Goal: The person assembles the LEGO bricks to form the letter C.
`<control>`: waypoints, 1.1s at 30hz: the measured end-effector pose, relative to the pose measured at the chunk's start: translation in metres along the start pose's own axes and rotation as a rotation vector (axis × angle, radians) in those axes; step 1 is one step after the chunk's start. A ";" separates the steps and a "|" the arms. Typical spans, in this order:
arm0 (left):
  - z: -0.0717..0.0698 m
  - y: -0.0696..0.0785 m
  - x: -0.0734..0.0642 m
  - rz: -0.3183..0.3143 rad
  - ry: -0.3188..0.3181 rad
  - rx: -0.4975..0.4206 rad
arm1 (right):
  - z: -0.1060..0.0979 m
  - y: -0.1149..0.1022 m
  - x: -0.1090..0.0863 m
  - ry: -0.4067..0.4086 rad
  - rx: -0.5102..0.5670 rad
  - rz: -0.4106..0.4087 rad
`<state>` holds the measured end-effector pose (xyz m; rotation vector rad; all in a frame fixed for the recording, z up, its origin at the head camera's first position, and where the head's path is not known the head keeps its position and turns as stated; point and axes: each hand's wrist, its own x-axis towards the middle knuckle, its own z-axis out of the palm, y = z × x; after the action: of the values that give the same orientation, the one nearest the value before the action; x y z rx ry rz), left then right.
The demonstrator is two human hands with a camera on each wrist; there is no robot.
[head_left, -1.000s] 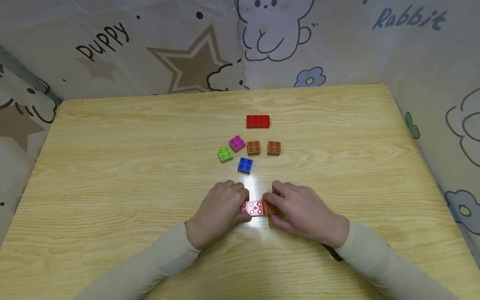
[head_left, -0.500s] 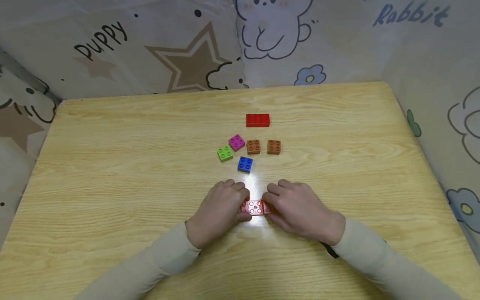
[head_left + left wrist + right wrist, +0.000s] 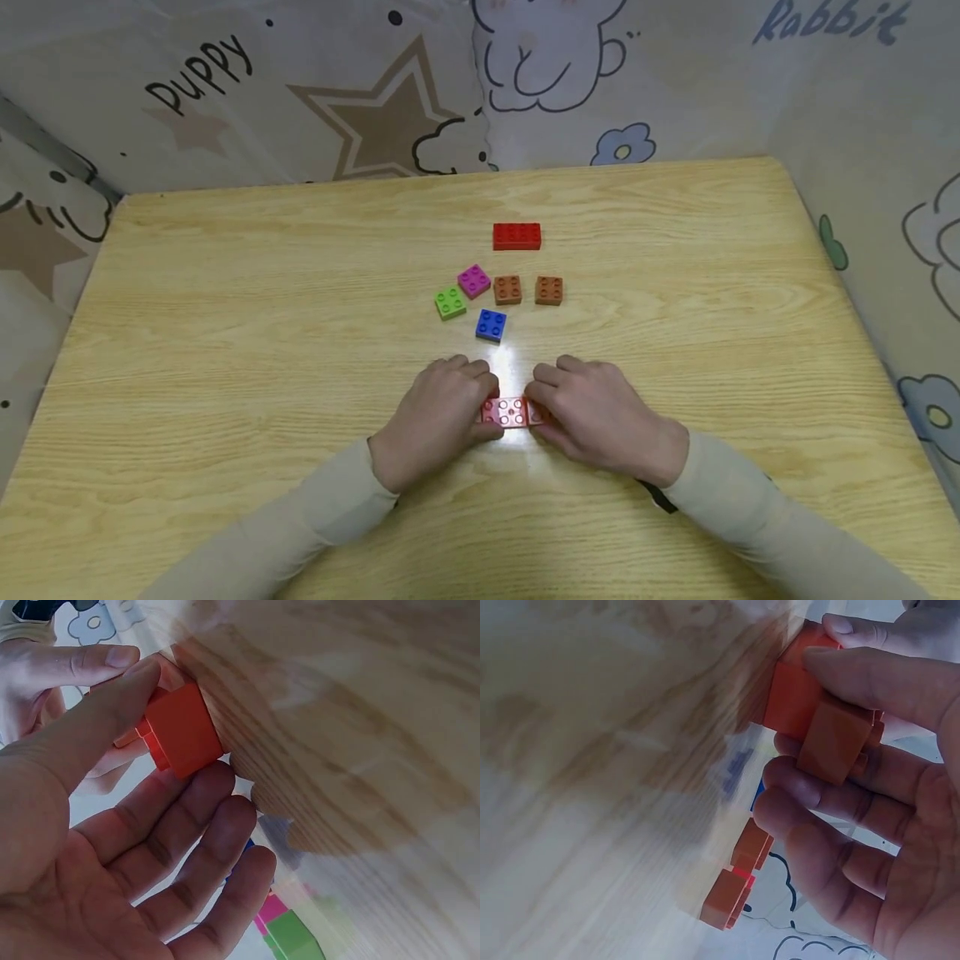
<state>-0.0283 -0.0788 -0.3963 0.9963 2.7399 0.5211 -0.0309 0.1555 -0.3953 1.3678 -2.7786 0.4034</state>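
Observation:
Between thumb and fingers, my left hand (image 3: 437, 414) grips a red toy building brick (image 3: 512, 412), studs up. Its end face shows in the left wrist view. My right hand (image 3: 609, 414) pinches a brown square brick (image 3: 836, 739) at the right end of that red brick. In the right wrist view the brown brick overlaps the red brick's end face, with the thumb along one side and fingertips on the other. From the head view, curled fingers cover much of the brown brick.
Beyond the hands lie a blue brick (image 3: 491, 326), a green one (image 3: 450, 303), a magenta one (image 3: 474, 282) and two brown bricks (image 3: 507, 290). Farther back is a longer red brick (image 3: 517, 237). A patterned cloth wall (image 3: 300, 108) borders the wooden table (image 3: 225, 333).
My right hand has shifted slightly left, its fingers now covering more of the brown brick. The left hand keeps its grip on the red brick. The head view has tilted a little.

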 end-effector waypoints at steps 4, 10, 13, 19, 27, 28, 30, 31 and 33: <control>-0.001 0.000 0.000 -0.001 -0.009 0.007 | 0.000 0.001 -0.001 -0.008 0.012 0.010; -0.001 0.000 -0.001 -0.017 -0.006 -0.005 | -0.001 0.002 -0.001 -0.015 0.030 0.022; 0.000 0.000 -0.002 -0.027 -0.012 -0.022 | -0.001 0.002 -0.002 -0.018 0.032 0.020; -0.002 -0.003 -0.005 -0.041 -0.022 -0.085 | 0.000 0.001 -0.002 -0.009 0.035 0.019; -0.005 -0.011 -0.008 -0.025 0.059 -0.170 | 0.001 0.001 -0.002 -0.008 0.029 0.018; -0.006 -0.013 -0.008 -0.025 0.076 -0.177 | 0.001 0.001 -0.002 -0.008 0.029 0.018; -0.009 -0.016 -0.007 -0.034 0.105 -0.188 | 0.000 0.001 -0.002 -0.011 0.035 0.019; -0.010 -0.018 -0.006 -0.041 0.118 -0.192 | 0.000 0.000 -0.002 -0.012 0.034 0.020; -0.014 -0.022 -0.003 -0.056 0.142 -0.194 | 0.000 0.000 -0.002 -0.016 0.032 0.024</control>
<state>-0.0422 -0.1001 -0.3918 0.8642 2.7617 0.8596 -0.0301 0.1572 -0.3959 1.3510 -2.8163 0.4423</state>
